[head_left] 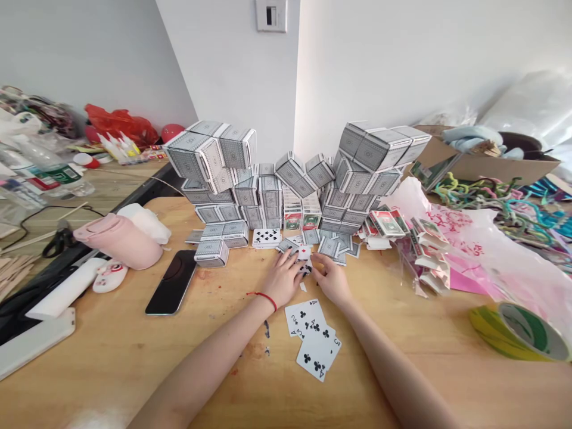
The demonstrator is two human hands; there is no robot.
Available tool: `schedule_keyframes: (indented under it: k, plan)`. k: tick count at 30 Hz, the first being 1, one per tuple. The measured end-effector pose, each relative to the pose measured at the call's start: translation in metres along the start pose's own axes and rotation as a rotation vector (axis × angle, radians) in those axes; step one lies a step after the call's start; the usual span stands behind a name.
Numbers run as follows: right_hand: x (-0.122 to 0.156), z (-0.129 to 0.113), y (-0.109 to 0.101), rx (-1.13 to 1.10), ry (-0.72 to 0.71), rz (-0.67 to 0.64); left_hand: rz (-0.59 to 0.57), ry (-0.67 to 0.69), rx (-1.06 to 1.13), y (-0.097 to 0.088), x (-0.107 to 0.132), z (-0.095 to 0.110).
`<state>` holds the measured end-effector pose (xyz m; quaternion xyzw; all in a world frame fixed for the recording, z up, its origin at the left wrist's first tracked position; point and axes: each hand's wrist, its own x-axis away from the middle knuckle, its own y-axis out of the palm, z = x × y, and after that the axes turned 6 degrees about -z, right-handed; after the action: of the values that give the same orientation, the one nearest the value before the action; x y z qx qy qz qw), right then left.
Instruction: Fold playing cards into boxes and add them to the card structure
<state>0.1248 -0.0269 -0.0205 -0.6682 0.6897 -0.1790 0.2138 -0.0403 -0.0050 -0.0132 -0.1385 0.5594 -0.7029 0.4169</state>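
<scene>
**Two bare forearms (214,357) are lying over a wooden table (223,292) crowded with playing cards**

Face-up club cards (313,339) are lying between the forearms. A phone (172,283) and a pink bottle (120,241) are resting to the left, a roll of tape (478,326) to the right. Grey-patterned blocks (196,155) are rising in tall stacks at the back, before a pale wall (366,59) bearing a switch plate (271,15).

The small spread of cards (304,251) is lying just under and beyond the fingertips, a diamond card facing up among grey backs. The left hand (282,279), a red cord (267,298) circling its wrist, is resting palm down, fingers spread wide across these cards. The right hand (330,280) is curving in beside them, fingers bent; whether it is pinching a card, one cannot tell.
</scene>
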Motion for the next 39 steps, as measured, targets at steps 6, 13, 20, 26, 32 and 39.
schedule_keyframes:
  k: [6, 13, 20, 26, 32, 39]
  plan:
    - [0.001, -0.001, 0.000, -0.015, 0.034, 0.020, 0.015, 0.036, 0.026, 0.001, 0.000, -0.001]
    - [0.002, 0.000, 0.000, 0.011, 0.037, 0.045, 0.015, 0.037, -0.013, -0.001, -0.001, 0.001]
    - [0.003, -0.004, -0.002, 0.118, -0.077, -0.011, 0.064, 0.034, -0.036, -0.007, 0.000, 0.004]
    - [0.005, -0.008, -0.006, 0.263, -0.135, -0.165, 0.103, -0.098, -0.003, 0.002, 0.001, -0.005]
    - [0.000, -0.001, -0.003, 0.251, -0.149, -0.123, 0.199, -0.132, 0.138, 0.009, -0.001, -0.015]
    - [0.000, -0.002, -0.003, 0.199, -0.117, -0.100, 0.312, -0.227, 0.042, 0.003, 0.000, -0.015]
